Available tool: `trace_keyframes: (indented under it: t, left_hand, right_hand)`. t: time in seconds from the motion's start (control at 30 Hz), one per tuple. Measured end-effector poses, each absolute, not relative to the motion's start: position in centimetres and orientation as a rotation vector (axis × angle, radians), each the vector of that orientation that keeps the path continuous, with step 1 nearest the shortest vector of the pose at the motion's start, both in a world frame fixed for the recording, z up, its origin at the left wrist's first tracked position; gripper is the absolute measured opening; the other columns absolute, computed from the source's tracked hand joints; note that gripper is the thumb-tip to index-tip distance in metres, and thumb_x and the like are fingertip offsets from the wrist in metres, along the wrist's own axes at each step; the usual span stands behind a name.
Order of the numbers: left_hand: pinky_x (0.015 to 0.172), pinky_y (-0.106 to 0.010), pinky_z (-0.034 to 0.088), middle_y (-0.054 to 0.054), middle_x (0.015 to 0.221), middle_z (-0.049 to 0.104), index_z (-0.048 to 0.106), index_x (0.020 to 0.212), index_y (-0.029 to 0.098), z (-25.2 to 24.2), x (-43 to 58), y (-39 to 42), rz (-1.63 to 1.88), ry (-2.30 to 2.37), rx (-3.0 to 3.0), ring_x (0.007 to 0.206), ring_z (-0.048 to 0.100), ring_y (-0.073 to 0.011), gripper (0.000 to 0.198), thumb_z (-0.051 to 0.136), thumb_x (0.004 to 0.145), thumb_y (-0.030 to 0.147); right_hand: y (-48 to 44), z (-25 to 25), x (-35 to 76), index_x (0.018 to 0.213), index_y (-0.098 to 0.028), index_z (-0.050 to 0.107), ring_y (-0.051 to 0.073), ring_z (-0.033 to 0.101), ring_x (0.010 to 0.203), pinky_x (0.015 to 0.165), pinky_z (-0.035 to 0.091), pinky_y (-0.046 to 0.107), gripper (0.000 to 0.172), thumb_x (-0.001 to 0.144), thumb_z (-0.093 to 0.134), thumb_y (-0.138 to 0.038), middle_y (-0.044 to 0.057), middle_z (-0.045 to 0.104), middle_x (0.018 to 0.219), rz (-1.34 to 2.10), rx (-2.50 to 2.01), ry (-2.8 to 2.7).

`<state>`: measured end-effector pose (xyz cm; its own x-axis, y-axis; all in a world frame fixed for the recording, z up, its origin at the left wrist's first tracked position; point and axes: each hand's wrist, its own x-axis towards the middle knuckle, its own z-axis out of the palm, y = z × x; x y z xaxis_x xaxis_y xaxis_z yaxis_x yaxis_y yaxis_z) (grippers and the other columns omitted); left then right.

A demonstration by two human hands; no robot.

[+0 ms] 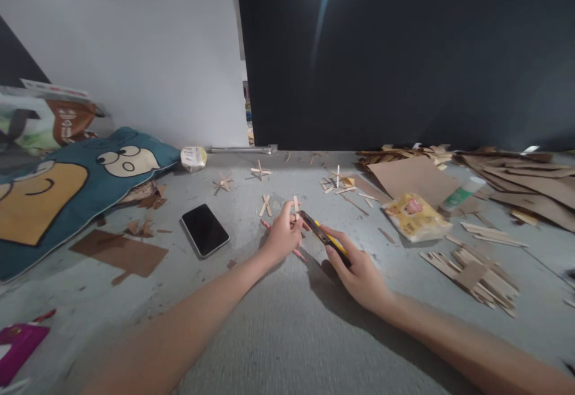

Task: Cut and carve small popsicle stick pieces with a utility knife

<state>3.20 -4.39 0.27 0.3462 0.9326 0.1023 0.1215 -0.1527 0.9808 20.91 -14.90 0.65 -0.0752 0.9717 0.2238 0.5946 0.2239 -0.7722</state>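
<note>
Between the fingers of my left hand [284, 232] is a short piece of wooden craft stick [296, 204], held upright. My right hand [359, 269] grips a yellow and black utility knife [330, 241], its tip at or very near the stick piece; whether they touch I cannot tell. A pink pencil or pen [299, 255] lies on the table, partly hidden under my left hand. Just beyond my hands lies a small crossed pair of stick pieces [266, 205]. Farther back are star-shaped stick assemblies, one at the left [223, 183] and another beside it [260, 171].
A phone [205, 231] and brown cardboard [119, 253] lie left, near a blue cushion [112, 173]. To the right are a yellow packet [415, 217], a glue stick [462, 194], a banded stick bundle [476, 275] and stacked cardboard [530, 182]. A dark panel [404, 53] stands behind.
</note>
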Motion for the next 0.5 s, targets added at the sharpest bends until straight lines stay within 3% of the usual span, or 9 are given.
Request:
trace_keyframes:
  t: [0.23,0.5]
  left_hand:
    - [0.038,-0.017,0.038,0.005,0.079,0.066,0.045,0.128,0.023,0.02,3.27,-4.23,0.956,0.995,1.554,0.039,0.051,-0.0071,0.034,0.053,0.095,0.026]
    - [0.039,-0.015,0.037,0.006,0.075,0.064,0.048,0.113,0.023,-0.02,3.26,-4.04,0.958,0.997,1.527,0.041,0.05,-0.0068,0.021,0.055,0.093,0.024]
  right_hand:
    - [-14.89,1.0,20.88,0.149,-0.016,0.054,0.014,0.051,0.046,0.05,0.043,0.023,0.054,0.104,0.041,-0.043,-0.001,0.067,0.068,0.686,-1.439,-1.761]
    - [-14.61,0.89,20.92,0.151,-0.017,0.051,0.014,0.045,0.045,0.048,0.036,0.023,0.058,0.103,0.044,-0.048,-0.009,0.046,0.054,0.828,-1.401,-1.686]
